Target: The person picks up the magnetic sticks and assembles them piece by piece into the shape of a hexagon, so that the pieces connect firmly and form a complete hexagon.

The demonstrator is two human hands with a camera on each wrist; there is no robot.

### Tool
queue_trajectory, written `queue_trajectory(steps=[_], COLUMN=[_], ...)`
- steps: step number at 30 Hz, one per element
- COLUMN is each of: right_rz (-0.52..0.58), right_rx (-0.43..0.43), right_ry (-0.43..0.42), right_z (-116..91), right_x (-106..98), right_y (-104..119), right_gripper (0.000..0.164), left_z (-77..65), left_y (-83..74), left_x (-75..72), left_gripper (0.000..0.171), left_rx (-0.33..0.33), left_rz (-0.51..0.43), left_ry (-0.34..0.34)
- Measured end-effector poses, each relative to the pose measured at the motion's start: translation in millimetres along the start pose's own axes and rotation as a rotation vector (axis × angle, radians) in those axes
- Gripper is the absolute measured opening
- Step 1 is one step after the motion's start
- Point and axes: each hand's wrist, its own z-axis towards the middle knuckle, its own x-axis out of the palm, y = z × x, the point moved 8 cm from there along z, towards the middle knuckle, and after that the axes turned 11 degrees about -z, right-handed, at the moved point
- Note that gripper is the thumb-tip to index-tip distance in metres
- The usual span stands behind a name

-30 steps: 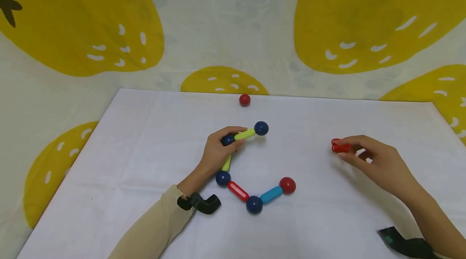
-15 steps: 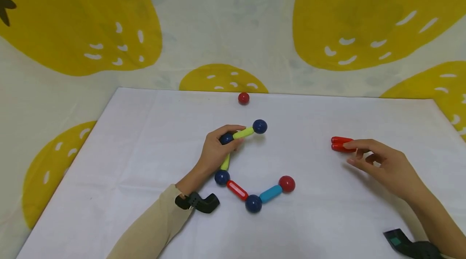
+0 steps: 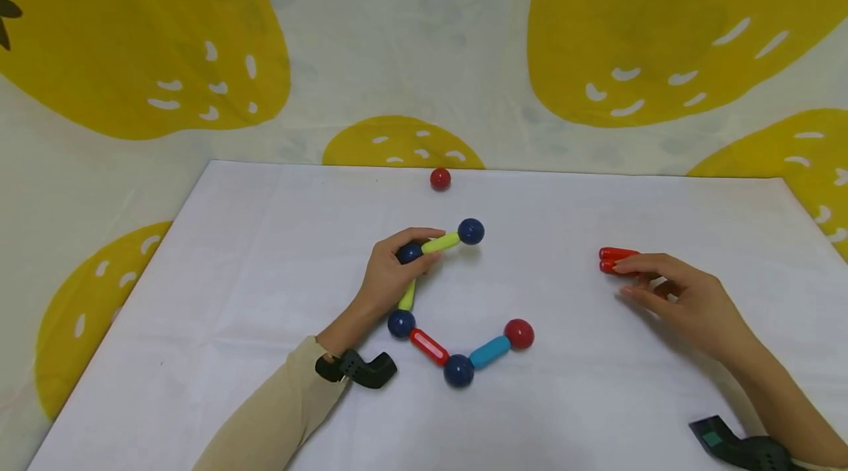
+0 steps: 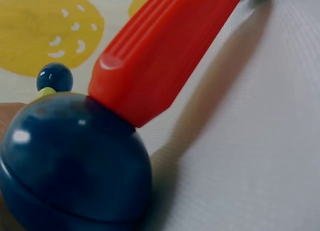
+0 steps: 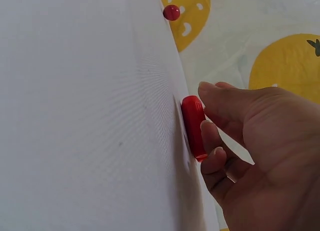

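R hand point(image 3: 692, 305) has taken its thumb off the paired red rods point(image 3: 611, 253) vs 1 s ago; grip relaxed, fingers loosely bent, index tip over near rod. Rods lie on white tabletop point(image 3: 265, 235), right side. L hand point(image 3: 386, 270) grips ball-&-rod chain point(image 3: 428, 347) at a dk-blue ball point(image 3: 408, 254), left of ctr. Loose red ball point(image 3: 440, 179) at far edge.

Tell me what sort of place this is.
Probably a play table, perhaps arranged for filming; the wider room isn't visible. The signs: a white tabletop, a backdrop printed with yellow shapes, and a toy-like chain of balls and rods.
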Motion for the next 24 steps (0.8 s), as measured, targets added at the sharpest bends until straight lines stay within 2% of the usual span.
queue_trajectory(steps=[19,24], right_rz=[0.011,-0.014], right_rx=[0.078,0.078], right_ry=[-0.028,-0.038], right_z=[-0.1,0.1], right_x=[-0.7,-2.0], right_y=[-8.1,-8.2], right_gripper=[0.042,0.041], left_z=[1.3,0.7], left_y=[-2.7,-1.9], left_x=[1.4,0.6], left_gripper=[0.028,0.028], left_rx=[0.026,0.014], left_rz=[0.0,0.007], left_ry=[0.02,0.014])
